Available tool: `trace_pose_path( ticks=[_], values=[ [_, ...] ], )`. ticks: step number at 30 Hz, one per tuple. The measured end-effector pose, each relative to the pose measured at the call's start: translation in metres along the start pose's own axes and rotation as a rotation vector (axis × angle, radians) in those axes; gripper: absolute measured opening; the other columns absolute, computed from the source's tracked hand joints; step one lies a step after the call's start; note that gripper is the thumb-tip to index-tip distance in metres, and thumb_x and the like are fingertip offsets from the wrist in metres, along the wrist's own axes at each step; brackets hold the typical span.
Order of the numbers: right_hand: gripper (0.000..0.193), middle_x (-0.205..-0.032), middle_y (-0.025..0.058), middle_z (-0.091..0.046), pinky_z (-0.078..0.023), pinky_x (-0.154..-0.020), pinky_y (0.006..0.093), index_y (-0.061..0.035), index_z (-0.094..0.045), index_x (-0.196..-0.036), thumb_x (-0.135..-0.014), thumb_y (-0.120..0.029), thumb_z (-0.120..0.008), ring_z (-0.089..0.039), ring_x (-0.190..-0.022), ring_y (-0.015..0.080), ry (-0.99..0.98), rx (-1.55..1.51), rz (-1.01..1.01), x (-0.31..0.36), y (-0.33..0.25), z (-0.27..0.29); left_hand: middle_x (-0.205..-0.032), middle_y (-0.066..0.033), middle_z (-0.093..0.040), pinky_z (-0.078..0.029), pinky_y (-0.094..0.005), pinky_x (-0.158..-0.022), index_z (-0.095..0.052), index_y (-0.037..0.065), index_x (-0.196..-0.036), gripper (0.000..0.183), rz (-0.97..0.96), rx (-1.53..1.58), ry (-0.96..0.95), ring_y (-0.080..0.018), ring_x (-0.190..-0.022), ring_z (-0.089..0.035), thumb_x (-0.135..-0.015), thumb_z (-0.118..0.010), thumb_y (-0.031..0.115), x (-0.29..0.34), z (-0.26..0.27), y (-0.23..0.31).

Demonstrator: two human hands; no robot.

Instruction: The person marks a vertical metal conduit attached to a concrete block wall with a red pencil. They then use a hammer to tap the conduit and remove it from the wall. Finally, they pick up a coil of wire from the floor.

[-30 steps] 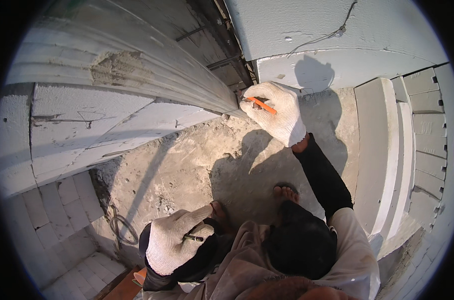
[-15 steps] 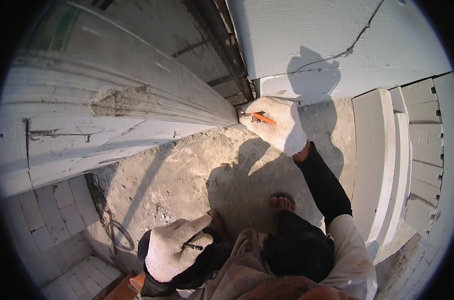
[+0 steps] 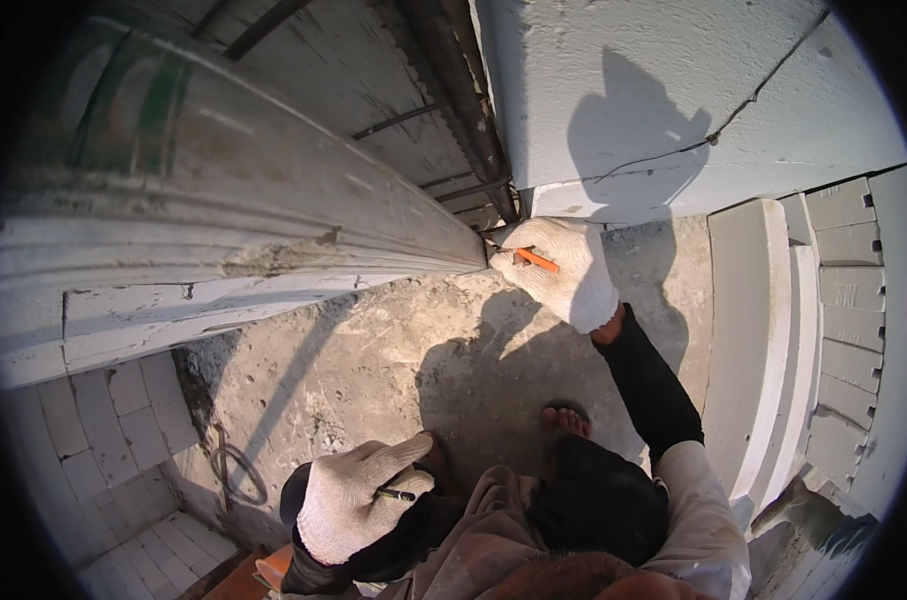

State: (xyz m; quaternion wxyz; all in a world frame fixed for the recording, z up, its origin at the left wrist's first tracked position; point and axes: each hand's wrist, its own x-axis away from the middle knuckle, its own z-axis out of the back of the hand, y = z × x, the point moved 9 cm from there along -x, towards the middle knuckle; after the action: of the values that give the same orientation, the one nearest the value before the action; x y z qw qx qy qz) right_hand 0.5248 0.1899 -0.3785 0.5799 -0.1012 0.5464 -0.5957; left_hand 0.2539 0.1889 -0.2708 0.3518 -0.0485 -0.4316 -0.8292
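My right hand (image 3: 566, 280), in a white knit glove, reaches forward and is closed around a slim orange stick (image 3: 540, 261), perhaps a pencil. Its fingertips are at the far end of a long grey ridged bar (image 3: 364, 215) smeared with cement; whether they touch it is hard to see. My left hand (image 3: 349, 505), gloved the same way, rests low near my knee. A short dark pen-like stick (image 3: 398, 494) sits between its bent fingers, while the index finger points forward.
White blocks (image 3: 614, 130) form a wall ahead, beside a dark steel profile (image 3: 454, 100). Pale slabs (image 3: 749, 340) stand at the right. A cable loop (image 3: 239, 472) lies on the rough concrete floor (image 3: 364, 350). A brownish shape with dark cloth (image 3: 834, 530), possibly another person, shows at lower right.
The view has shifted a little, so the bar and my right hand appear slightly lower. My left hand has moved slightly right. The brownish shape has appeared at lower right.
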Motion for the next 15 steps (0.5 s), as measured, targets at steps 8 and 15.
trace_pose_path(
  ticks=[8,15],
  values=[
    [0.022,-0.082,0.0068,-0.071,-0.056,-0.062,0.0327,-0.0065,-0.073,-0.095,-0.083,-0.019,-0.087,-0.068,-0.067,0.0208,-0.006,-0.049,-0.074,-0.0011,0.0022,0.0004,-0.080,-0.0101,-0.074,-0.055,-0.0332,-0.066,-0.073,-0.002,-0.120,0.036,-0.012,-0.007,0.003,-0.0244,-0.071,-0.072,-0.090,-0.077,0.017,0.0004,0.0005,0.0000],
    [0.022,-0.081,0.0063,-0.071,-0.055,-0.062,0.0315,-0.0063,-0.073,-0.096,-0.085,-0.019,-0.087,-0.068,-0.067,0.0186,-0.016,-0.051,-0.108,0.0009,0.0052,-0.0013,-0.079,-0.0111,-0.073,-0.055,-0.0331,-0.065,-0.074,-0.001,-0.119,0.036,0.001,-0.005,-0.007,-0.0251,-0.071,-0.072,-0.091,-0.076,0.021,0.0032,-0.0002,-0.0018]
  ],
)
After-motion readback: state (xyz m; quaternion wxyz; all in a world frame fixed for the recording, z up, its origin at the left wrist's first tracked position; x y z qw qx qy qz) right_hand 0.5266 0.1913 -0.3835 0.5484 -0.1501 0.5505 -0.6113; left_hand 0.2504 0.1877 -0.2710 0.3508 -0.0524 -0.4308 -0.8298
